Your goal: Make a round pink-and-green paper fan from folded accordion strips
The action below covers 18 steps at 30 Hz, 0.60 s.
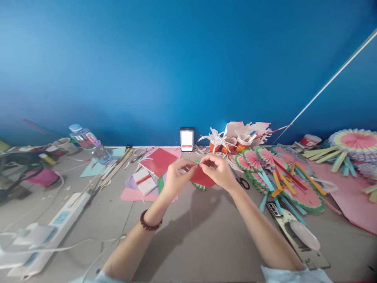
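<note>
Between my two hands a piece of red paper [204,179] hangs above the table. My left hand [179,175] is closed, its thumb and forefinger pinching the paper's upper left edge. The fingertips of my right hand [218,170] come together at the upper edge close to the left ones, also closed on the paper. Below the red paper a green-edged pleated paper piece [199,187] peeks out, mostly hidden. To the left of my left hand lies a stack of red paper sheets [159,162], with a white paper bundle [144,181] in front of it.
Pleated paper fans [297,184] with coloured strips lie on the right, near a phone [315,253] and black scissors [244,183]. Paper cups [231,145] and an upright phone [187,140] stand by the blue wall. Left are a power strip [55,232], bottle [101,152] and sticks [116,169].
</note>
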Motion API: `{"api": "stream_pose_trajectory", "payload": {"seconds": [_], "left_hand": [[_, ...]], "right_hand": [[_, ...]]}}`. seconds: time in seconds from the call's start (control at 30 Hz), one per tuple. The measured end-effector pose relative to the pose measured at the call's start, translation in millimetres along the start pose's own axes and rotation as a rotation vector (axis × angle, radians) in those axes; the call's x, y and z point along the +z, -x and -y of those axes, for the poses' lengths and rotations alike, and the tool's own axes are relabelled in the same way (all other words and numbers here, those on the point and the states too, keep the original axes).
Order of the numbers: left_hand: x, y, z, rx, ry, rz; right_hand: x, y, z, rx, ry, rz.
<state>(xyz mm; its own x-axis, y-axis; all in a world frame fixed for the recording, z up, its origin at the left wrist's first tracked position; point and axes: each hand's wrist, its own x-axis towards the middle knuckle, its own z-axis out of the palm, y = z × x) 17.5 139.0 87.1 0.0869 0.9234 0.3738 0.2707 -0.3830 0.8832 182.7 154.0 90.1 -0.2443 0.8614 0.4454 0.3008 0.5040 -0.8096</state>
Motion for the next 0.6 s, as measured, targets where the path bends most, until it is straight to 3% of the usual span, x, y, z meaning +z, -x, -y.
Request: {"api": "stream_pose_trajectory", "payload": {"seconds": [0.6], "left_hand": [[1.7,0.5,-4.7,-0.002,0.015,0.000]], "right_hand": [[0.1,-0.9,0.7,0.023,-0.031,0.002]]}}
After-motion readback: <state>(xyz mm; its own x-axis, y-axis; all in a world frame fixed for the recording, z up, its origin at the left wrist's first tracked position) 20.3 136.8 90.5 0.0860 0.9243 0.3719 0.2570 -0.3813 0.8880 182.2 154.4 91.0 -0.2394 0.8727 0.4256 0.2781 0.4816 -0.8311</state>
